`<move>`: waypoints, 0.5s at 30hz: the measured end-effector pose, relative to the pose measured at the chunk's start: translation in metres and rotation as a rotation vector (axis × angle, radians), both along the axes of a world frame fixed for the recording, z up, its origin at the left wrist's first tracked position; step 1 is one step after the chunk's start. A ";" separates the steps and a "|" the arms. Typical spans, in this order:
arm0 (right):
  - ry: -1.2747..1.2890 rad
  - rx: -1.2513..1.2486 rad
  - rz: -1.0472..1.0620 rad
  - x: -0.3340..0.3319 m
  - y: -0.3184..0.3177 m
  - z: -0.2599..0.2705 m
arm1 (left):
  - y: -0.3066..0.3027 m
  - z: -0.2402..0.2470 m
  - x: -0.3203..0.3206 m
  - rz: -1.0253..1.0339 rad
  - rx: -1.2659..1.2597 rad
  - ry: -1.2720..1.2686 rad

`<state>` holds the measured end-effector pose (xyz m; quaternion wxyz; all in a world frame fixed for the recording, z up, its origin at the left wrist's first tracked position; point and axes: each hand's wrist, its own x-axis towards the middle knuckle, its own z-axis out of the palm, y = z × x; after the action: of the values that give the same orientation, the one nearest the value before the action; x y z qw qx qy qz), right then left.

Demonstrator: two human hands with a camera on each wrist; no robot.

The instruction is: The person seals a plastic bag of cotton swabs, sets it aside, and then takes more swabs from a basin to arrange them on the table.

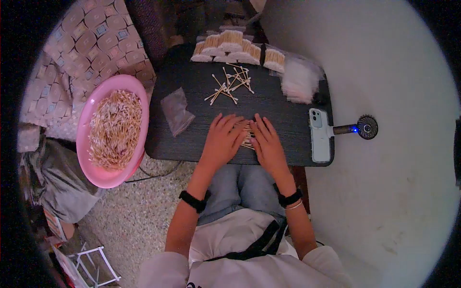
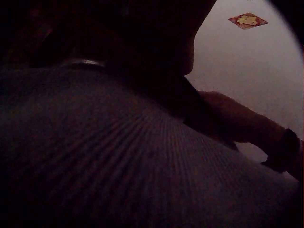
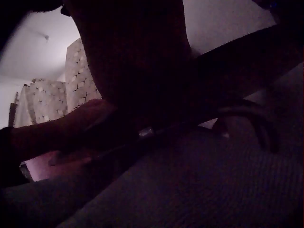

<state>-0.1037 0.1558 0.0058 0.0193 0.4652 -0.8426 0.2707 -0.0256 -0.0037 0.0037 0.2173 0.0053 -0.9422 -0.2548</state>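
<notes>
Between my two hands a bunch of cotton swabs (image 1: 248, 136) lies on the black table, partly hidden under the fingers. My left hand (image 1: 222, 138) rests along the bunch's left side, fingers extended and lightly bent. From the right, my right hand (image 1: 268, 145) lies against the same bunch with its fingers stretched forward. Farther back, several loose cotton swabs (image 1: 233, 85) are scattered in a crisscross. Left of the left hand lies a clear plastic bag (image 1: 176, 111). Both wrist views are dark and show mostly clothing and arms, with the swabs hidden.
A pink tub (image 1: 82, 139) full of cotton swabs stands left of the table (image 1: 288, 127). Filled swab packets (image 1: 230, 42) are stacked at the back edge, beside a pile of clear bags (image 1: 301, 79). A phone (image 1: 319, 139) and a small fan (image 1: 367, 127) are at the right.
</notes>
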 end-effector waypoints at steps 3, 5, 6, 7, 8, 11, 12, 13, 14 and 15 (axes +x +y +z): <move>0.022 0.003 -0.026 0.002 -0.003 0.000 | 0.001 -0.003 0.010 0.010 -0.113 -0.034; 0.033 0.032 -0.030 0.002 -0.005 0.000 | 0.001 -0.003 0.014 0.025 -0.163 -0.079; 0.038 0.048 -0.030 0.002 -0.006 0.000 | 0.001 -0.002 0.014 0.031 -0.173 -0.097; 0.044 0.046 -0.031 0.002 -0.007 0.000 | 0.002 0.000 0.013 0.037 -0.181 -0.115; 0.050 0.044 -0.033 0.003 -0.007 0.001 | 0.003 0.002 0.012 0.040 -0.188 -0.133; 0.084 0.067 -0.042 -0.002 -0.009 0.003 | 0.006 0.004 0.008 0.067 -0.220 -0.162; 0.098 0.079 -0.045 -0.004 -0.010 0.004 | 0.006 0.003 0.007 0.070 -0.221 -0.158; 0.093 0.076 -0.045 -0.007 -0.011 0.003 | 0.006 0.003 0.006 0.073 -0.223 -0.154; 0.088 0.071 -0.046 -0.009 -0.012 0.002 | 0.006 0.002 0.005 0.077 -0.225 -0.151; 0.083 0.067 -0.046 -0.011 -0.012 0.001 | 0.005 0.001 0.005 0.077 -0.228 -0.154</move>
<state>-0.1148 0.1437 0.0065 0.0450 0.4568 -0.8602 0.2225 -0.0208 0.0014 0.0045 0.1533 0.0362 -0.9781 -0.1362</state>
